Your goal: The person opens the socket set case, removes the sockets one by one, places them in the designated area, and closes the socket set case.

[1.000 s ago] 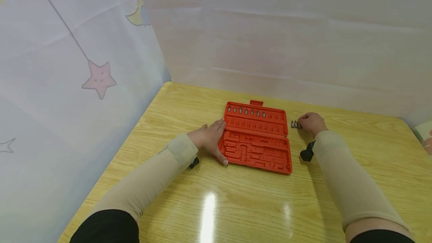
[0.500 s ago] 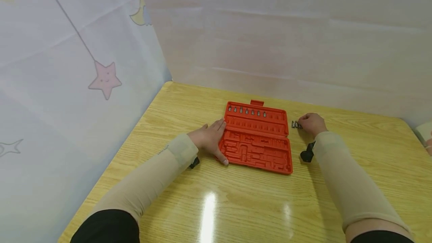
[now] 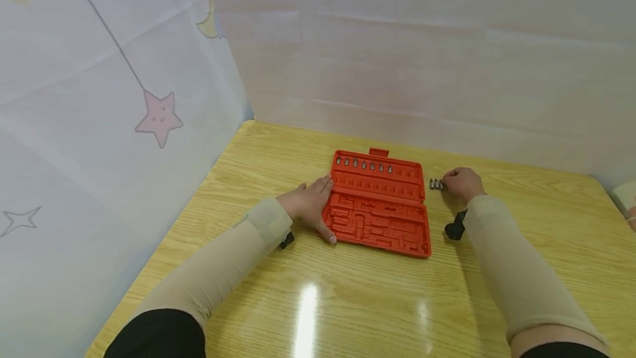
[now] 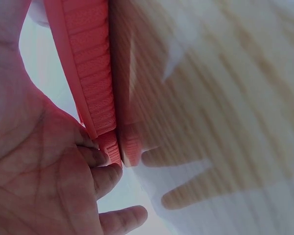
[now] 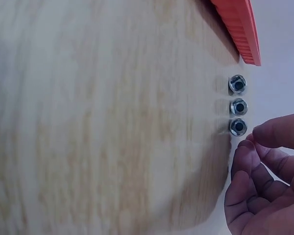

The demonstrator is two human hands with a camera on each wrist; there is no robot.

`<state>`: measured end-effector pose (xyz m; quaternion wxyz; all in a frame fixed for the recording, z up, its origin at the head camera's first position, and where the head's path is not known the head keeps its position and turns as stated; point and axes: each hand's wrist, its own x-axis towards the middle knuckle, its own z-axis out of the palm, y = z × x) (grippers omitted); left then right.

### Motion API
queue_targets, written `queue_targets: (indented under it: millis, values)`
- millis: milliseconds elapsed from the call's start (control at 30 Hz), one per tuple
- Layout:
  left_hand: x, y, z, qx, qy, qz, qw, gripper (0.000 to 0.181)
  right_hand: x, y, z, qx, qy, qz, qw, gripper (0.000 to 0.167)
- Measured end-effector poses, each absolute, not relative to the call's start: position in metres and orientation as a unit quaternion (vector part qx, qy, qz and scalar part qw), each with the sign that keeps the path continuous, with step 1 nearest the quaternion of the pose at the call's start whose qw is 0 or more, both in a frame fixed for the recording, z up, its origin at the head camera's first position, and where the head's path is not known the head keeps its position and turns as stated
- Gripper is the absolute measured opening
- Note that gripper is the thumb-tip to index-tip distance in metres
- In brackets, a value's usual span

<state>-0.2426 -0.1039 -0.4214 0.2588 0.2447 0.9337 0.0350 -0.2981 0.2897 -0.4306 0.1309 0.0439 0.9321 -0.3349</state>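
An open red tool case lies flat on the wooden table, its lid half at the back. Several small metal sockets stand in the lid's rear row, with bare slots right of them. Against the case's left edge rests my left hand, its fingers extended and thumb at the near corner. Three more sockets sit side by side on the table, right of the case. Just right of these is my right hand, fingers loosely curled and thumb tip close to the forefinger. I see nothing between those fingertips in the right wrist view.
The wooden table extends around the case and both arms. A pale printed cloth hangs behind and along the left side. Black wrist cameras sit under the sleeves.
My right hand has drawn slightly right, off the third socket, which now shows fully. The left hand and the case keep their places. The head view has turned slightly left.
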Motion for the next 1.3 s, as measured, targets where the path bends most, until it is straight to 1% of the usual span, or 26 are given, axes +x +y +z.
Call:
queue_targets:
  millis: [133, 200, 400, 633, 833, 1100, 1300]
  values:
    - [-0.242, -0.104, -0.422, 0.245, 0.933, 0.032, 0.26, 0.147, -0.301, 0.292, -0.433, 0.043, 0.933, -0.337, 0.119, 0.032]
    - [-0.242, -0.104, -0.423, 0.245, 0.933, 0.033, 0.26, 0.147, -0.303, 0.29, -0.431, 0.038, 0.934, -0.335, 0.116, 0.032]
    - [-0.241, -0.105, -0.424, 0.244, 0.934, 0.035, 0.259, 0.148, -0.308, 0.267, -0.419, 0.032, 0.924, -0.36, 0.127, 0.047]
    - [-0.241, -0.105, -0.423, 0.244, 0.934, 0.035, 0.259, 0.148, -0.314, 0.227, -0.409, 0.013, 0.915, -0.383, 0.123, 0.045]
    - [-0.242, -0.104, -0.421, 0.245, 0.933, 0.034, 0.261, 0.147, -0.314, 0.2, -0.401, -0.007, 0.918, -0.375, 0.13, 0.048]
    - [-0.244, -0.104, -0.419, 0.241, 0.935, 0.036, 0.259, 0.147, -0.326, 0.186, -0.411, -0.009, 0.916, -0.378, 0.138, 0.047]
    - [-0.243, -0.105, -0.421, 0.243, 0.934, 0.037, 0.259, 0.146, -0.331, 0.174, -0.42, 0.008, 0.914, -0.375, 0.154, 0.046]
